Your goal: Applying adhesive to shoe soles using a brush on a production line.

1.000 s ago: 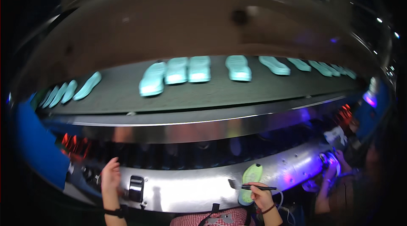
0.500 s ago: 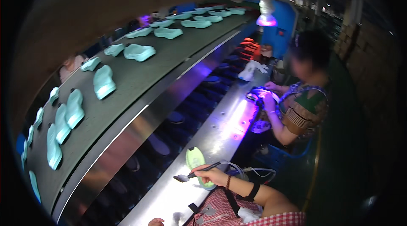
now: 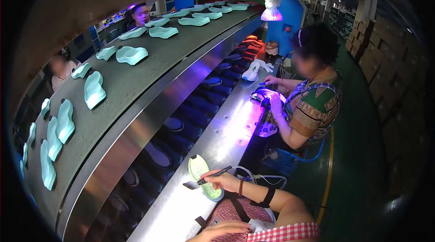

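My right hand (image 3: 222, 181) grips a black-handled brush (image 3: 202, 181), its bristle end pointing left over the metal ledge. Beneath that hand, partly covered by it, lies a pale yellow-green shoe sole (image 3: 198, 166), lengthwise on the ledge. Whether the bristles touch anything I cannot tell. Low in the picture my left hand (image 3: 225, 229) lies across the front of my red checked apron (image 3: 226, 209), fingers stretched out and nothing seen in them.
A conveyor belt (image 3: 149, 67) carries several mint-green soles (image 3: 94, 90). Below it, a lower level holds dark shoes (image 3: 157, 155). Along the metal ledge (image 3: 217, 144) a co-worker (image 3: 317, 97) handles a shoe under purple light. A thin white tube (image 3: 272, 177) runs beside my right wrist.
My left hand has come from the lower edge rightward onto my apron. The right hand keeps the brush over the sole. The whole view has shifted slightly.
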Demonstrator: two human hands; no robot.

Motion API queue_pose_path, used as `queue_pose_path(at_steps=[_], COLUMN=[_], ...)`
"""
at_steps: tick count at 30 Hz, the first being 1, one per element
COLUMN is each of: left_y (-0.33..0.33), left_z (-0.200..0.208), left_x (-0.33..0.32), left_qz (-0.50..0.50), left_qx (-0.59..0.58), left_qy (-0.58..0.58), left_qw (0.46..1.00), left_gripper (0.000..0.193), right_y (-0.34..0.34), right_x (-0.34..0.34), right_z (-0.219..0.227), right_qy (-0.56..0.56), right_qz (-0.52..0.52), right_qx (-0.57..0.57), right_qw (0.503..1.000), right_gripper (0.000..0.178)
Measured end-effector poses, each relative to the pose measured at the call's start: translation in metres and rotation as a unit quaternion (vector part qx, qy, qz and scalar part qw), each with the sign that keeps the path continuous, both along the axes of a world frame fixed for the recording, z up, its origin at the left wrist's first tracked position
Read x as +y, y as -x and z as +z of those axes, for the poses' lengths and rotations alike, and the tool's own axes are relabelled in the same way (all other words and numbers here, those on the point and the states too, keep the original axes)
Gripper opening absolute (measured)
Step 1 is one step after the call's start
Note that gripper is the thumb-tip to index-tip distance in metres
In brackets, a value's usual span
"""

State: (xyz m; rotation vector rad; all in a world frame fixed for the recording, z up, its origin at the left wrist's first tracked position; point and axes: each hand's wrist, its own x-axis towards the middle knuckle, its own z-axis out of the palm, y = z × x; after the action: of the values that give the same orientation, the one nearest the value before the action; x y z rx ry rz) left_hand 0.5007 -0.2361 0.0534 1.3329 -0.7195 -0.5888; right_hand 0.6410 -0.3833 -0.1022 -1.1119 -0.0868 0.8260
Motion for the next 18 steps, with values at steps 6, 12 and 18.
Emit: queue_pose_path(at_steps=[6,12,18], left_y=[0.000,-0.001,-0.010], left_z=[0.003,-0.010,-0.015], left_x=[-0.021,-0.030,-0.035], left_qz=[-0.025,0.041,0.026], left_qx=[-0.105,-0.126,-0.134], left_qy=[0.018,0.061,0.068], left_qw=[0.994,0.989,0.988], left_gripper=[0.051,0.043,0.039], right_y=[0.001,0.001,0.002], right_x=[0.003,0.002,-0.003], right_z=[0.004,0.002,-0.006], right_qy=[-0.010,0.009,0.016], right_qz=[0.019,0.028,0.039], right_qx=[0.003,-0.008,-0.013], right_qw=[1.000,1.000,0.999], right_gripper=[0.023,0.022,0.026])
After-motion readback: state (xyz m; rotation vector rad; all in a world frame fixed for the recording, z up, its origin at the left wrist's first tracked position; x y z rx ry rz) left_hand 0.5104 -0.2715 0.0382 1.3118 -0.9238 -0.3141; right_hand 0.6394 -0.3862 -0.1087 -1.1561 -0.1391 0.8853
